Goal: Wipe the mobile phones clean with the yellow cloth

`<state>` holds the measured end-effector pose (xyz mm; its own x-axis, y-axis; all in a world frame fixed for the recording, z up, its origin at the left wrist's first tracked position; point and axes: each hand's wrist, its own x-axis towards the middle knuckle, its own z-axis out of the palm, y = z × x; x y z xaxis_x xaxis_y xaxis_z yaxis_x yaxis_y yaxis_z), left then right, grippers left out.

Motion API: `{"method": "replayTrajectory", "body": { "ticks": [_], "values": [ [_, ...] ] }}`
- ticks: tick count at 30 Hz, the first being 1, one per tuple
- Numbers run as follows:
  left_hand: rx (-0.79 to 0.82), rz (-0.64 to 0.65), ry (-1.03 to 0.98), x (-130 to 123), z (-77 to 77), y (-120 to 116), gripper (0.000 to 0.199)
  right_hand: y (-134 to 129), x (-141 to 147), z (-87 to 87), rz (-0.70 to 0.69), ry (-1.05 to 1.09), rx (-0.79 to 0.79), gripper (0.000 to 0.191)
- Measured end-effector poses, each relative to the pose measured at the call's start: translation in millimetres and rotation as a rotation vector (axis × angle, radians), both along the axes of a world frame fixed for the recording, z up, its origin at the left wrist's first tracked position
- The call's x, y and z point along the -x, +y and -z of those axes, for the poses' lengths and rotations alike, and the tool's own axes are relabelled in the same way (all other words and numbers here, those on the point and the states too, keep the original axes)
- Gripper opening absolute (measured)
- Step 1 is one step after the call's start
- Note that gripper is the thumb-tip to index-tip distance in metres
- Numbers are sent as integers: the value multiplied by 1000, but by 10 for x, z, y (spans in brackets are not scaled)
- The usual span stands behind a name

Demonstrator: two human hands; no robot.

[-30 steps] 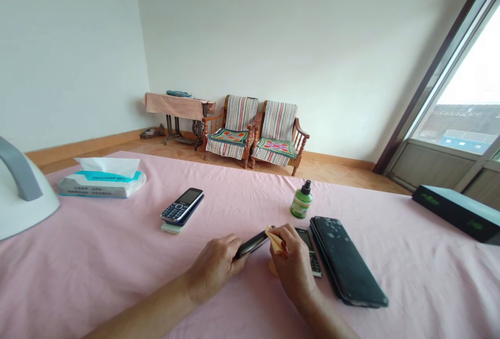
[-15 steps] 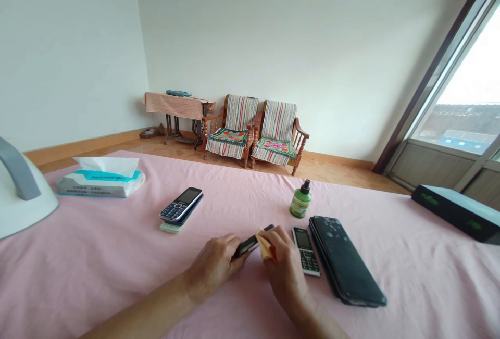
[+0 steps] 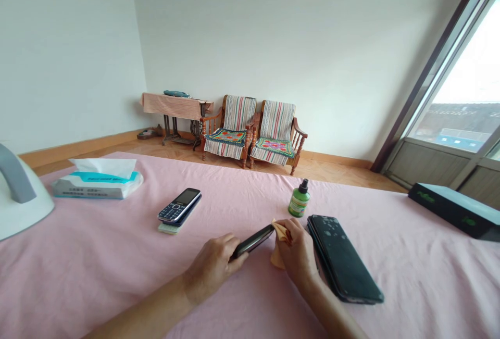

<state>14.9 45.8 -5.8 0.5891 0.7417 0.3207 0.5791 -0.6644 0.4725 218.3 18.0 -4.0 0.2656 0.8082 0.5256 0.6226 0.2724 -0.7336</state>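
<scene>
My left hand (image 3: 217, 266) is closed on the near end of a dark phone (image 3: 254, 240), tilted on edge above the pink cloth. In my right hand (image 3: 299, 253) is a yellow cloth (image 3: 280, 232), pinched and touching the phone's far end; part of it hangs below the fingers. Right of that hand lies a stack of large dark phones (image 3: 346, 258), the top one with whitish marks. A green spray bottle (image 3: 299, 199) stands just beyond my right hand. Farther left, a keypad phone (image 3: 179, 205) rests on other thin devices. The white keypad phone is hidden behind my right hand.
A tissue pack (image 3: 97, 180) lies at the left of the pink-covered surface (image 3: 219, 198), beside a white object with a grey handle (image 3: 17, 188). A black box (image 3: 455, 211) sits at the right. Beyond are two wooden chairs (image 3: 273, 130) and a cloth-draped sewing table (image 3: 172, 105).
My right hand has moved right with the yellow cloth, from the phone's upper part to its far end, covering the white keypad phone. My left hand has barely moved.
</scene>
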Motion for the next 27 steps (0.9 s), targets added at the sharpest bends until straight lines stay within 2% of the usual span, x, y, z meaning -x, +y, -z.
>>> {"method": "replayTrajectory", "body": {
  "ticks": [3,7,11,14,19,24,27],
  "values": [
    [-15,-5,12,1,4,1,11,40,-12,41,12,119,63,18],
    [-33,-8,24,5,22,8,13,77,-18,96,-7,196,130,30],
    [-42,-2,28,4,53,12,13,60,-40,64,-38,202,119,27],
    [-34,1,25,1,66,15,12,-3,34,5,-68,130,65,19],
    [-1,15,14,25,10,0,12,-158,294,-60,-207,-103,-22,33],
    [8,23,9,70,-76,-53,3,-246,369,-60,-265,-115,22,40],
    [4,25,-7,56,-93,-76,8,-286,415,-47,-270,-127,10,47]
  ]
}}
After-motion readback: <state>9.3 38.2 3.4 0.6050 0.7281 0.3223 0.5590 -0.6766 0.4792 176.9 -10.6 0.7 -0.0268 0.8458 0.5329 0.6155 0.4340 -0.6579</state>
